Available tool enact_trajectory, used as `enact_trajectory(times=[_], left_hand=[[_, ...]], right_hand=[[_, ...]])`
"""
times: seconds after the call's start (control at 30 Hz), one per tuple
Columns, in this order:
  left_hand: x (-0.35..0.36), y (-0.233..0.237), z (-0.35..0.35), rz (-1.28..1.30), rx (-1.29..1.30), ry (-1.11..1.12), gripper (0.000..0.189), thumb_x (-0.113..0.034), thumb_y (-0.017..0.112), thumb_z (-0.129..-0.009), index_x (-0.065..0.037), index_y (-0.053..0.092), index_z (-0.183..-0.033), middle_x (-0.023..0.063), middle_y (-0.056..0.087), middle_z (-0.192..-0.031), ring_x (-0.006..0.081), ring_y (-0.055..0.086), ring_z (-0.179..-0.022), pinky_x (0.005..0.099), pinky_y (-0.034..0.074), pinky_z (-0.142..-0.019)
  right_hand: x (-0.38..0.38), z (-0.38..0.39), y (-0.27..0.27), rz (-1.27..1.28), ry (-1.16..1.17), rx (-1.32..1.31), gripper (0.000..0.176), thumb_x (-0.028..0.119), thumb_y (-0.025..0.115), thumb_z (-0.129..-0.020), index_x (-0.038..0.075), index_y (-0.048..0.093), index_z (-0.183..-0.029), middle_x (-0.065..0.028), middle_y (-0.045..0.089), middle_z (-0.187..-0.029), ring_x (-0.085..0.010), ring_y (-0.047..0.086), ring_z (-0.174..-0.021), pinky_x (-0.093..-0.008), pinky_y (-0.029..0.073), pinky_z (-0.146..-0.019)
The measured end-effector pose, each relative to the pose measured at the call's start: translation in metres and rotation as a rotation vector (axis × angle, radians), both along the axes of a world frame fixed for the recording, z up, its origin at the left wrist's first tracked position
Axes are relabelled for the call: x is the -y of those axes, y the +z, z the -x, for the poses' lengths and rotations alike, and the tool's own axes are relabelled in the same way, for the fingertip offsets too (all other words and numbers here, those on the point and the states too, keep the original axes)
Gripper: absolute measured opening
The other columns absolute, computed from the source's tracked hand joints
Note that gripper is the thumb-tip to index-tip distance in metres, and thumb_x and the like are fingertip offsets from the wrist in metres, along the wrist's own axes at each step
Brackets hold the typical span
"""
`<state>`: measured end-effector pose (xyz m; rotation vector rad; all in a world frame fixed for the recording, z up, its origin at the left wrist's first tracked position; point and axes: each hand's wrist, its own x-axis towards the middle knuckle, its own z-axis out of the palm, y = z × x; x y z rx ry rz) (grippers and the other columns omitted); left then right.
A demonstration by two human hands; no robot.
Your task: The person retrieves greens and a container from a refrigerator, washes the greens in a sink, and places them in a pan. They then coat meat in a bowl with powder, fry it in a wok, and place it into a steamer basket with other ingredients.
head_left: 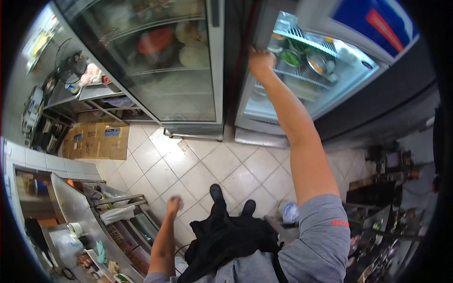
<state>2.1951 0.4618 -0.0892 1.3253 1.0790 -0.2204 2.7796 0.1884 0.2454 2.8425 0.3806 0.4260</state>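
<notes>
My right hand [262, 62] reaches far forward, its fingers curled around the left edge of a lit fridge [245, 111]. Inside, close to that hand, stand a container of chopped greens [290, 58] and a metal bowl [316, 63] with something orange in it. A wire shelf [302, 74] carries them. Low at my side hangs my left hand [174, 204], over the tiled floor and smeared by motion. It touches nothing visible, and its fingers are too blurred to read.
Left of the lit fridge stands a glass-door fridge [184, 89] with food on its shelves. Flattened cardboard [96, 140] lies on the floor at far left. A steel counter [78, 203] runs near my left side; cookware [387, 254] crowds the right.
</notes>
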Motion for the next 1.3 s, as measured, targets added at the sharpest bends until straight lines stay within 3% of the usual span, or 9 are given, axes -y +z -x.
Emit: enact_trajectory(times=[0.27,0.4,0.6,0.7,0.83,0.9,0.97,1.13,1.3], left_hand=[[0.097,0.077,-0.242,0.177,0.189,-0.622,0.032,-0.028,0.059,-0.095,-0.006,0.056,-0.117,0.0084,0.065,-0.102,0.0168,0.063,-0.085,0.0283,0.049,-0.07],[0.146,0.072,-0.34,0.156,0.089,-0.878,0.034,-0.034,0.058,-0.095,-0.01,0.057,-0.117,0.0054,0.065,-0.103,0.0145,0.06,-0.083,0.0287,0.048,-0.07],[0.241,0.005,-0.55,0.29,0.343,-0.778,0.023,-0.028,0.057,-0.094,-0.008,0.057,-0.083,0.0061,0.058,-0.079,0.0144,0.054,-0.069,0.0308,0.048,-0.065],[0.297,-0.044,-0.647,0.32,0.308,-0.34,0.017,-0.021,0.057,-0.092,-0.005,0.055,-0.086,0.0088,0.056,-0.079,0.0198,0.054,-0.066,0.0337,0.05,-0.06],[0.309,-0.13,-0.757,0.407,0.329,-0.107,0.014,-0.018,0.055,-0.092,-0.005,0.056,-0.096,0.0086,0.053,-0.079,0.0222,0.054,-0.069,0.0384,0.053,-0.068],[0.318,-0.156,-0.775,0.461,0.307,0.018,0.013,-0.016,0.054,-0.091,-0.006,0.056,-0.098,0.0078,0.051,-0.078,0.0219,0.053,-0.069,0.0387,0.053,-0.07],[0.322,-0.128,-0.769,0.268,0.407,0.246,0.005,-0.007,0.054,-0.082,-0.006,0.055,-0.086,0.005,0.048,-0.072,0.0172,0.047,-0.065,0.0332,0.049,-0.066],[0.311,-0.084,-0.657,0.187,0.345,0.164,0.024,-0.002,0.048,-0.069,-0.021,0.038,-0.058,-0.0055,0.038,-0.057,0.0078,0.038,-0.055,0.0242,0.027,-0.051],[0.252,-0.069,-0.507,0.234,0.12,0.179,0.014,0.002,0.044,-0.082,-0.01,0.049,-0.078,-0.0029,0.042,-0.066,0.008,0.039,-0.057,0.0222,0.035,-0.052]], right_hand=[[0.116,0.263,-0.034,-0.529,0.402,0.108,0.041,0.01,0.064,-0.066,0.01,0.06,-0.107,-0.0123,0.059,-0.085,-0.0309,0.06,-0.076,-0.0409,0.046,-0.062],[0.21,0.419,-0.138,-1.171,-0.501,-0.253,0.055,0.002,0.066,-0.071,0.0,0.048,-0.122,-0.0213,0.056,-0.119,-0.0353,0.055,-0.113,-0.0442,0.046,-0.094],[0.346,0.51,-0.286,-1.565,-0.768,0.28,0.075,-0.007,0.065,-0.071,0.002,0.035,-0.139,-0.0137,0.049,-0.128,-0.025,0.05,-0.118,-0.0376,0.042,-0.099],[0.373,0.466,-0.247,-1.512,-0.923,0.607,0.057,-0.001,0.062,-0.084,0.001,0.037,-0.135,-0.0153,0.047,-0.134,-0.0246,0.049,-0.119,-0.0369,0.038,-0.103],[0.402,0.477,-0.328,-1.395,-0.869,0.678,0.053,0.008,0.06,-0.089,0.0,0.035,-0.135,-0.016,0.048,-0.134,-0.0265,0.048,-0.122,-0.0387,0.035,-0.105],[0.359,0.472,-0.375,-1.348,-1.257,0.367,0.038,0.016,0.058,-0.09,0.001,0.05,-0.124,-0.0118,0.054,-0.128,-0.0242,0.049,-0.121,-0.0333,0.038,-0.101],[0.326,0.445,-0.404,-1.945,-1.504,0.137,0.02,0.016,0.06,-0.09,0.004,0.066,-0.105,-0.0095,0.064,-0.112,-0.0211,0.061,-0.105,-0.0354,0.05,-0.087],[0.31,0.292,-0.444,-1.818,-0.894,-0.17,0.016,0.014,0.061,-0.093,-0.001,0.064,-0.097,-0.0074,0.066,-0.098,-0.0153,0.061,-0.092,-0.0284,0.047,-0.086],[0.284,0.036,-0.424,-1.606,-0.299,-0.201,0.028,-0.002,0.055,-0.082,0.002,0.063,-0.109,-0.0131,0.064,-0.105,-0.0269,0.061,-0.1,-0.0322,0.045,-0.089]])
